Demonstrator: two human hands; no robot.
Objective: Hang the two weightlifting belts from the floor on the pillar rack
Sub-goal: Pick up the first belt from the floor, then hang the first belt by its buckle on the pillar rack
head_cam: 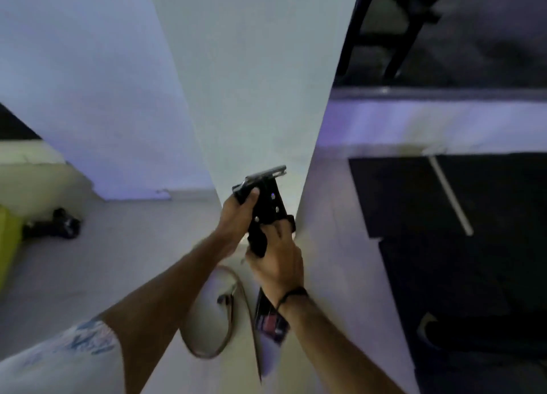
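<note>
Head view: both hands grip 1 black belt (pixel 268 208) held up against the white pillar (pixel 251 83). The left hand (pixel 236 213) clenches its upper part below the metal buckle (pixel 266 173); the right hand (pixel 279 263) grasps the lower part, its tail hanging beneath the wrist. A brown belt (pixel 231 313) lies looped on the floor (pixel 103 245) beside the pillar base
</note>
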